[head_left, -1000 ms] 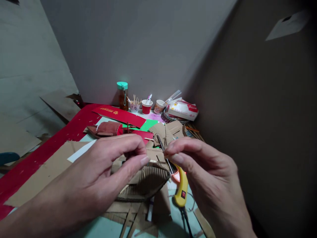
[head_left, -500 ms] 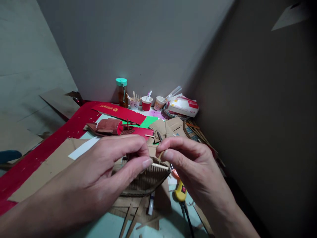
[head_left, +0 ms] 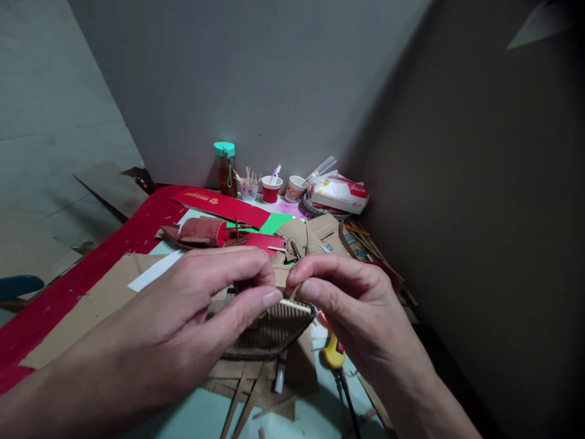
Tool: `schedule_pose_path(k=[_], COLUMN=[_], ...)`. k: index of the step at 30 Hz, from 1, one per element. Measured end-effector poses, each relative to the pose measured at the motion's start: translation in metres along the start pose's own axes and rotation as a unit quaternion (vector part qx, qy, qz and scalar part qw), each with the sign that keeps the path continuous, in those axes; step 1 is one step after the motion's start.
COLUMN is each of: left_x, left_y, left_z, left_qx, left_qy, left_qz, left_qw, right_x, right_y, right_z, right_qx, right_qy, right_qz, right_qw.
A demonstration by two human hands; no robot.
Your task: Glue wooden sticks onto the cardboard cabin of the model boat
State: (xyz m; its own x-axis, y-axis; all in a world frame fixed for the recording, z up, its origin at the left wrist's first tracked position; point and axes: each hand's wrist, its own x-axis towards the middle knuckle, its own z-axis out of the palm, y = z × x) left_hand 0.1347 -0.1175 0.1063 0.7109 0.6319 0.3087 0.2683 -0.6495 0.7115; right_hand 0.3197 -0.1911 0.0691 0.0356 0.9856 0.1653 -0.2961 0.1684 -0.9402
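Note:
A thin pale wooden stick [head_left: 296,306] is pinched between the thumb and forefinger of my left hand [head_left: 219,299]. Close beside it, my right hand [head_left: 350,292] is closed, thumb against fingertips, on a small tan strip [head_left: 295,291] that looks like cardboard. Under both hands lies a model boat hull [head_left: 278,332] of ribbed brown cardboard; my left hand covers much of its left part. Whether the strip touches the stick, I cannot tell. To the right of the hull lies a yellow tool with a black cord [head_left: 334,352], partly behind my right hand.
Behind my left hand sits a small brown model boat [head_left: 201,233]. A bottle with a teal lid [head_left: 225,171], a red cup [head_left: 272,190] and a white-red box [head_left: 339,194] stand along the wall. Cardboard strips [head_left: 242,402] and a marker [head_left: 280,372] lie in front.
Both hands keep almost the same pose and grip. The strip in my right hand has tilted slightly, and the whole view has shifted a little.

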Motion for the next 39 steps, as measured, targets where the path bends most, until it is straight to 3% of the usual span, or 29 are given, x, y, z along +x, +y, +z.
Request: schedule_pose_path(k=[16, 39], left_x=[-0.0016, -0.0026], left_y=[-0.0020, -0.0050], left_z=[-0.0009, -0.0015], left_qx=[-0.007, -0.022], left_qy=[-0.004, -0.007], left_qz=[-0.016, -0.069], left_qw=[1.000, 0.997], right_x=[0.0009, -0.0005], right_y=[-0.0017, -0.0066], right_z=[0.0032, 0.0017], right_qx=[0.012, -0.118], right_qy=[-0.008, 0.011], right_qz=[-0.016, -0.107], right_qw=[1.000, 0.987])
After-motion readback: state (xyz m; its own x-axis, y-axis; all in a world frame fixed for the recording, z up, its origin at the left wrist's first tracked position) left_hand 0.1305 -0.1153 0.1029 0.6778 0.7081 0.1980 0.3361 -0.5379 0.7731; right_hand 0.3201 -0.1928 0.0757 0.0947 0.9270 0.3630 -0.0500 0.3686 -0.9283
